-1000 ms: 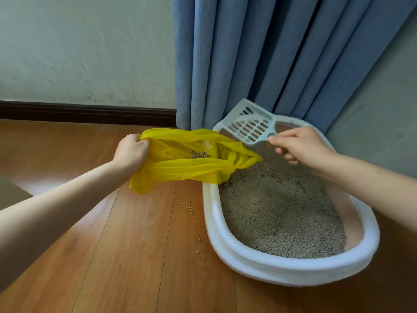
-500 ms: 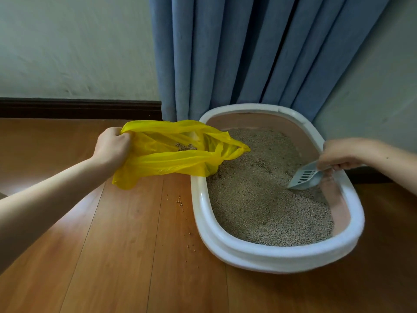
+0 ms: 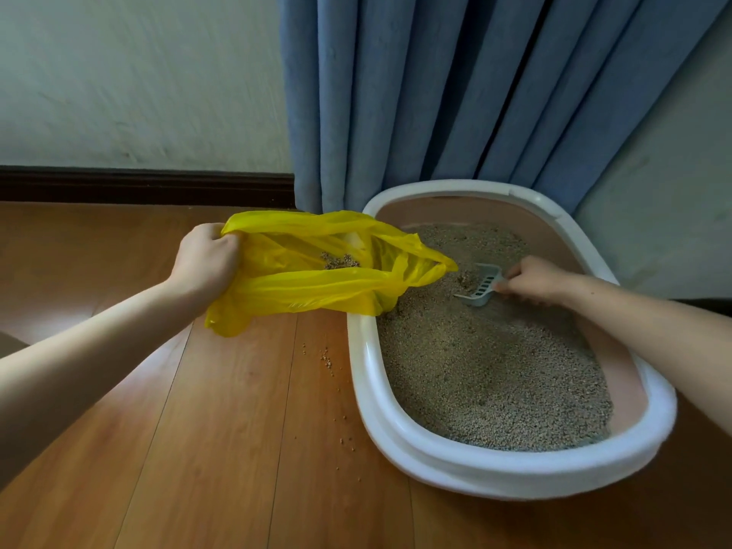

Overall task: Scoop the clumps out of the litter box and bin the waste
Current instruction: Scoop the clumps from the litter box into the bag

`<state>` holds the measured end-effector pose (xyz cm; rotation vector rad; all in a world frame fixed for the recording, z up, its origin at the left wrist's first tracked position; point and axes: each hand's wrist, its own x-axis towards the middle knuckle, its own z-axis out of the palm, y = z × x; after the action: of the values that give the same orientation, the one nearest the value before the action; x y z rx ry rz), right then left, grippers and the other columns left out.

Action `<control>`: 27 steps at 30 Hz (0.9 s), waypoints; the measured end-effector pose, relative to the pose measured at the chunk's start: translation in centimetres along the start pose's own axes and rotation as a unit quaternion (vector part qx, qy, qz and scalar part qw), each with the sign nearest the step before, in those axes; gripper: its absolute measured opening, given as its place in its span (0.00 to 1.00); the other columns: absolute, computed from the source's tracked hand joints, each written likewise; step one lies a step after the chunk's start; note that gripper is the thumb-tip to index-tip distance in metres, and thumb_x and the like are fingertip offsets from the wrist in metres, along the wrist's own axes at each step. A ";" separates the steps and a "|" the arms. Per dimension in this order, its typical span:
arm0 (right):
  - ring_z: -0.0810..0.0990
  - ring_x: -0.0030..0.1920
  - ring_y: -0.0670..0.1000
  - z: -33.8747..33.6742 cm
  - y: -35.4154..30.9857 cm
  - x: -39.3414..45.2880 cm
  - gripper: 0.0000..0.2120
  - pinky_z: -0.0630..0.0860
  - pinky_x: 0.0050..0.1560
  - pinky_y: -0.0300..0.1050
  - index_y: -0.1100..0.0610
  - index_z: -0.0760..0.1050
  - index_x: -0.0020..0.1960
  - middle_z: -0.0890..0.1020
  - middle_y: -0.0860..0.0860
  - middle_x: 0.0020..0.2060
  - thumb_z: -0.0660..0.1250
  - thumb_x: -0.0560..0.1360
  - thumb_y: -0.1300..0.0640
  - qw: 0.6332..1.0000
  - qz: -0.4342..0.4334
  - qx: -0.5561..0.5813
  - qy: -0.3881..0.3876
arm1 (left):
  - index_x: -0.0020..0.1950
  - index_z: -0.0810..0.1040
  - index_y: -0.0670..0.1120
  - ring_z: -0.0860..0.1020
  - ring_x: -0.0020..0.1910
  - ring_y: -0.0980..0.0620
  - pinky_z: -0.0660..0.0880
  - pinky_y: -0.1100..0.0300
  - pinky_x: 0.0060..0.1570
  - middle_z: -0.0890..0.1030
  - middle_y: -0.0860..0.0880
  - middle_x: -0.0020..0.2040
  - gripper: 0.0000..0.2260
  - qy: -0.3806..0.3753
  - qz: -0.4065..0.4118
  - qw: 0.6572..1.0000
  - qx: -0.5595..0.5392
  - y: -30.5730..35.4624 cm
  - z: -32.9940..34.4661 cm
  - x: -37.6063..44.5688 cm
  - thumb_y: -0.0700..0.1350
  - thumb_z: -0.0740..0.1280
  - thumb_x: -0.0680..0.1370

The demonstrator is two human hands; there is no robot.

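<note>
A white oval litter box (image 3: 455, 465) with a pink inner wall stands on the wooden floor, filled with grey-brown litter (image 3: 487, 374). My left hand (image 3: 204, 259) grips the bunched edge of a yellow plastic bag (image 3: 317, 283), whose other end drapes over the box's left rim. Some scooped litter (image 3: 340, 261) lies inside the bag. My right hand (image 3: 538, 279) grips the handle of a pale slotted scoop (image 3: 481, 289), which is dug into the litter near the box's far middle, with a little litter on its blade.
Spilled litter grains (image 3: 326, 360) are scattered on the floor left of the box. A blue curtain (image 3: 455, 93) hangs right behind the box. A dark skirting board (image 3: 138, 186) runs along the pale wall at the back left.
My right hand brought the scoop down from above the bag's mouth into the box, then moved it leftward through the litter. My left hand keeps holding the bag in place.
</note>
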<state>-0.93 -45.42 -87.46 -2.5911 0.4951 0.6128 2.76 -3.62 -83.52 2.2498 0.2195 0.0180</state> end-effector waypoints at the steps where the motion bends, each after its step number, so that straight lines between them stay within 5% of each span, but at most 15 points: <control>1: 0.74 0.32 0.51 0.0 -0.5 0.4 0.08 0.67 0.33 0.42 0.55 0.79 0.45 0.79 0.54 0.34 0.68 0.76 0.51 1.000 -0.017 -0.012 -0.009 | 0.46 0.75 0.38 0.71 0.38 0.44 0.68 0.53 0.37 0.74 0.41 0.41 0.10 -0.003 0.004 1.000 -0.001 -0.1 0.0 0.0 0.37 0.54 0.78; 11: 0.70 0.31 0.47 1.0 -4.4 1.4 0.08 0.63 0.34 0.44 0.50 0.85 0.44 0.79 0.49 0.32 0.71 0.73 0.47 0.979 -0.170 -0.080 -0.075 | 0.49 0.77 0.35 0.72 0.38 0.45 0.68 0.54 0.36 0.75 0.40 0.42 0.12 -0.005 0.005 1.000 0.000 -0.1 -0.2 0.1 0.36 0.54 0.77; 16: 0.72 0.33 0.48 2.8 -4.1 1.0 0.06 0.63 0.36 0.45 0.49 0.85 0.41 0.80 0.54 0.33 0.73 0.71 0.47 0.980 -0.187 -0.014 -0.068 | 0.48 0.76 0.35 0.71 0.37 0.46 0.66 0.55 0.34 0.74 0.40 0.41 0.12 -0.007 0.003 1.000 0.001 -0.2 -0.2 0.1 0.37 0.54 0.77; 19: 0.67 0.27 0.45 3.5 -3.8 0.4 0.08 0.60 0.32 0.43 0.50 0.83 0.33 0.73 0.48 0.24 0.74 0.71 0.50 0.978 -0.186 0.049 -0.076 | 0.49 0.76 0.38 0.71 0.37 0.48 0.67 0.56 0.34 0.74 0.42 0.42 0.11 -0.015 -0.002 1.000 -0.001 -0.2 -0.2 0.1 0.38 0.54 0.78; 27: 0.68 0.25 0.41 6.6 -3.5 -2.6 0.04 0.63 0.28 0.34 0.54 0.85 0.43 0.74 0.45 0.23 0.72 0.73 0.55 0.964 -0.196 0.116 -0.140 | 0.45 0.75 0.41 0.73 0.40 0.47 0.71 0.53 0.37 0.75 0.45 0.40 0.10 -0.010 0.004 1.000 0.012 0.6 -0.7 -0.7 0.39 0.55 0.80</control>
<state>-3.85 -38.68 -90.39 -2.2412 -0.0393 0.7173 2.11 -3.58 -82.60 2.2731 0.2001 -0.0034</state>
